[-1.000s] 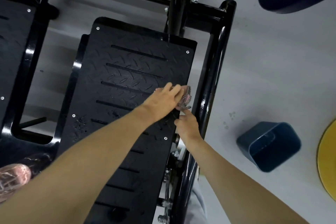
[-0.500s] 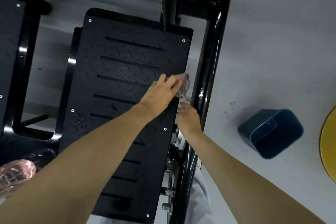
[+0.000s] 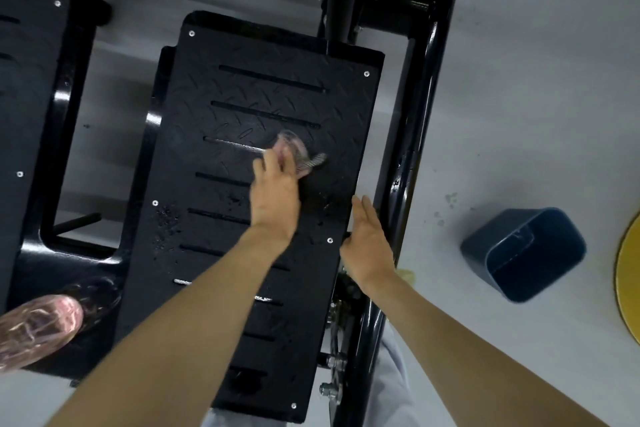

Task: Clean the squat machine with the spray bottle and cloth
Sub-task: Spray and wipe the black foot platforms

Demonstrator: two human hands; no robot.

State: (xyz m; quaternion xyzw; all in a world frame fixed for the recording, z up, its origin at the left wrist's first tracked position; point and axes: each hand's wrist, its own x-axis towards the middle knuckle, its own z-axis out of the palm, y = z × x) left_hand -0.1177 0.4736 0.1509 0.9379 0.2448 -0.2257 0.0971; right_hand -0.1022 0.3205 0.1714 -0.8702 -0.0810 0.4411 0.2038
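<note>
Grey floor [image 3: 519, 97] under black squat machine [image 3: 341, 3] | left hand [image 3: 277, 194] grips bunched cloth [image 3: 299, 152] against footplate [image 3: 207, 236] middle, blurred | right hand [image 3: 367, 239] slack, fingers straight, holding nothing, at footplate's right edge beside frame tube [image 3: 419, 135] | droplets near left edge | blue bin [image 3: 526, 253] on floor, well apart

**No readable text in your view**

You have no word, number, label or brand mark here that can be read. The black foot plate [image 3: 341, 104] shows you only its tread pattern, slots and screw heads. The blue bin [image 3: 491, 234] is plain on the sides that face you. The cloth [image 3: 294, 149] is too blurred to tell any print.
</note>
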